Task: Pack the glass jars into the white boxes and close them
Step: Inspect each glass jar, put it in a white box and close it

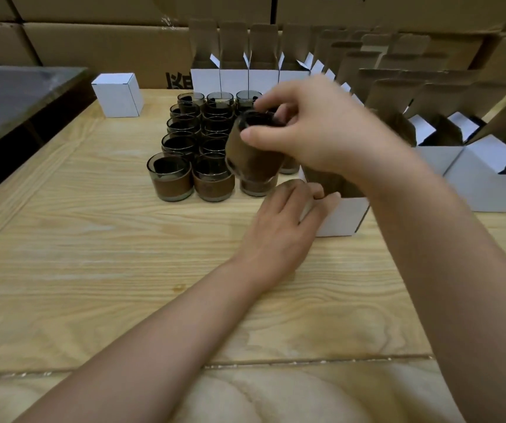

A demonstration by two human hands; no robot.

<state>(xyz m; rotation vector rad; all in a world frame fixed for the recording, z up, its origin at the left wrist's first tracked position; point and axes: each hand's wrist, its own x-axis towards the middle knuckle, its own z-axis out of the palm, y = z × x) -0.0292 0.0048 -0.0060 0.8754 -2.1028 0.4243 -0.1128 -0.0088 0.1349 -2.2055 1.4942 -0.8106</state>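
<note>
Worked over a broad pale wood-grain desk, backed by stacked brown cardboard cartons. Kept rows of open white boxes with raised brown flaps along the back and right side. Left a cluster of smoky glass jars with brown bands standing mid-desk, and one closed white box apart at the far left. Gripped one open white cardboard box at its near left corner with the left hand, thumb on the front rim, fingers bent against the left wall. Pinched a single banded glass jar at its rim with the right hand, thumb on the outer wall, fingertips over the lip.

Needed, in all likelihood, to right the tilted jar first, carry it over the opening and lower it base first, clear of the flaps, with the box steadied against sliding.

Held the jar off the desk, tilted, hanging below the right hand, just above and beyond the left hand's fingers, just left of the open box and not yet inside.
</note>
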